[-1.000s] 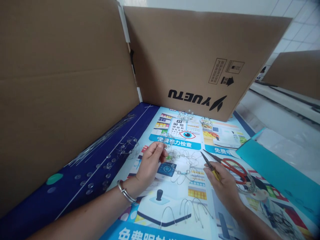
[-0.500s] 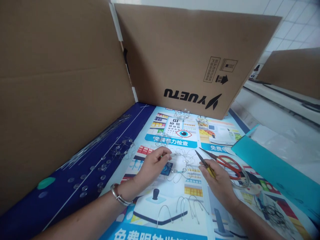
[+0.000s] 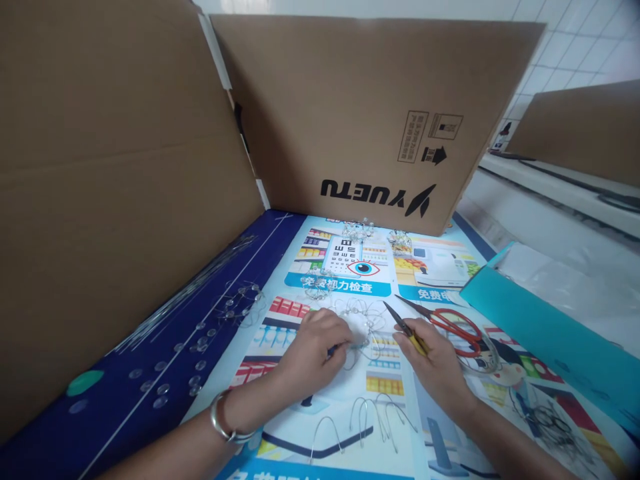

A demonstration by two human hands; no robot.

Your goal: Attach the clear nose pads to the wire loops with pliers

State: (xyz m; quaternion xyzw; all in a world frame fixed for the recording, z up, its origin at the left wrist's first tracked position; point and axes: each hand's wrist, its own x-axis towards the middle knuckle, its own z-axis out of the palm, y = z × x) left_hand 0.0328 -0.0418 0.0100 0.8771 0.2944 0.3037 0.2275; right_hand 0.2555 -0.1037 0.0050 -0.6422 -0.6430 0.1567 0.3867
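Note:
My left hand [image 3: 323, 347] is closed in a pinch at the near left side of a beaded wire ring [image 3: 369, 327], which lies on the printed sheet with loose wire ends sticking out. The fingers hide the exact spot they grip. My right hand [image 3: 434, 363] is wrapped round pointed pliers with yellow handles [image 3: 411, 333], their dark tips aimed toward the ring but apart from it. Just beyond that hand lie red-handled scissors [image 3: 457, 330]. Several bent wire pieces [image 3: 370, 413] rest on the sheet nearer to me.
Loose clear beads [image 3: 200, 343], a bundle of straight wires [image 3: 185, 290] and a green piece [image 3: 85, 382] lie at left. More beaded wire shapes [image 3: 357, 230] are at the back. Cardboard panels [image 3: 370, 100] stand behind. A teal box [image 3: 540, 333] and tangled wire [image 3: 555, 427] are at right.
My left hand has moved from the ring's left side toward me, its back now turned up. My right hand keeps the pliers almost in place. The view has shifted slightly.

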